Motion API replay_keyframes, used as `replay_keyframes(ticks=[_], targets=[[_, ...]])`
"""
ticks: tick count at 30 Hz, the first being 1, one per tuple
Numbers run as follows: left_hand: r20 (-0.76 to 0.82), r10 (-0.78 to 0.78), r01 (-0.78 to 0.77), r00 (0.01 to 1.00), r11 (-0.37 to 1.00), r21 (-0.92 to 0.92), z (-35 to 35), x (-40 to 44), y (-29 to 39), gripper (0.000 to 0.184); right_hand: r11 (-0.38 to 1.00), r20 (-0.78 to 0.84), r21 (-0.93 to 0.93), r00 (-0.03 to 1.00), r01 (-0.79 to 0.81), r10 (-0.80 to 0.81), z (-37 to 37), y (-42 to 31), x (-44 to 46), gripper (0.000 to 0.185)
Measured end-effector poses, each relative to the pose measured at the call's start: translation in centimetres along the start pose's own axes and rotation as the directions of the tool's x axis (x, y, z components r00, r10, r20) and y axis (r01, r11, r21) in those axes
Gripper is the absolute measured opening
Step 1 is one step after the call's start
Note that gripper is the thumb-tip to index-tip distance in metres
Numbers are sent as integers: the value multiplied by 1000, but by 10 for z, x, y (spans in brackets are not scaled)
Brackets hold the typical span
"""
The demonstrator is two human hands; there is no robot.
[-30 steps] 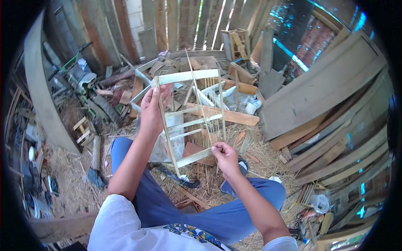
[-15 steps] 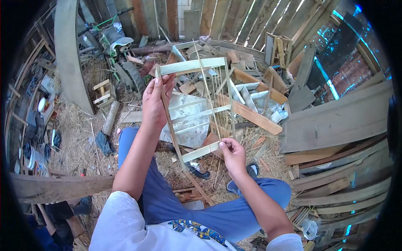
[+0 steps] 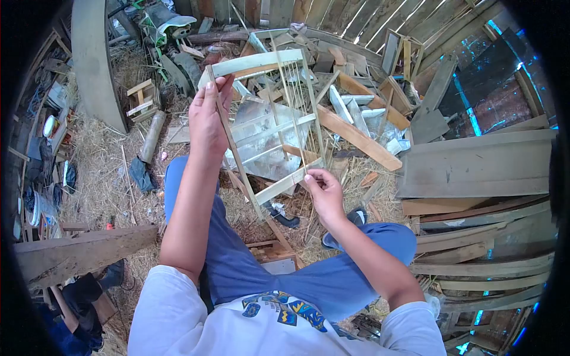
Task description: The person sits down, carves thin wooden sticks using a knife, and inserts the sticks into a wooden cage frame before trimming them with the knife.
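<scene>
A light wooden frame (image 3: 257, 62) with crossbars and several thin sticks along its right side is held up before me, tilted. My left hand (image 3: 208, 120) is closed around its left rail near the upper corner. My right hand (image 3: 323, 193) pinches the lower end of a thin stick (image 3: 285, 83) against the lower crossbar (image 3: 279, 188) near its right end. That stick runs up past the top bar. Part of the left rail is hidden behind my left fingers.
Scrap boards (image 3: 359, 137) and a grey sheet (image 3: 252, 127) lie beyond the frame. Large planks (image 3: 475, 166) lean at right, a bench beam (image 3: 89, 249) stands at left, and another person's arm (image 3: 64, 308) shows at lower left.
My view has turned downward and to the right. The frame and both hands appear higher in view, with the same grip, and the thin stick stands a little more upright.
</scene>
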State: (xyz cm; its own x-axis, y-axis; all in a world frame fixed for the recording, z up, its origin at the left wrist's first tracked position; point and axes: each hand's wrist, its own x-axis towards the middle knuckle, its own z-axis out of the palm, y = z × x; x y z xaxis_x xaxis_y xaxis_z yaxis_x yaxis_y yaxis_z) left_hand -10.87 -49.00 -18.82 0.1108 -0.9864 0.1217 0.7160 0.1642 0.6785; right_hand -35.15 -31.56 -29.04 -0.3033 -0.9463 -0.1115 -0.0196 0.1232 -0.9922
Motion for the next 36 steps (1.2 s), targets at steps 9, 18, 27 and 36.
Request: replay_keyframes(ticks=[9,18,27,36], targets=[[100,-1,-2,995,1000,30,-4,27,-3,24,999,-95,21,995,46,-44,22,1,15,11],[42,35,-33,998,998,-51,-2,44,16,23,986,-59,-116,990,123,-131,40,0,39,10],[59,43,-40,997,998,-56,-12,49,13,22,982,-45,-167,994,94,-103,33,3,38,9],[159,53,-62,986,996,58,13,43,-9,21,993,-100,-1,988,117,-117,-45,-45,71,5]])
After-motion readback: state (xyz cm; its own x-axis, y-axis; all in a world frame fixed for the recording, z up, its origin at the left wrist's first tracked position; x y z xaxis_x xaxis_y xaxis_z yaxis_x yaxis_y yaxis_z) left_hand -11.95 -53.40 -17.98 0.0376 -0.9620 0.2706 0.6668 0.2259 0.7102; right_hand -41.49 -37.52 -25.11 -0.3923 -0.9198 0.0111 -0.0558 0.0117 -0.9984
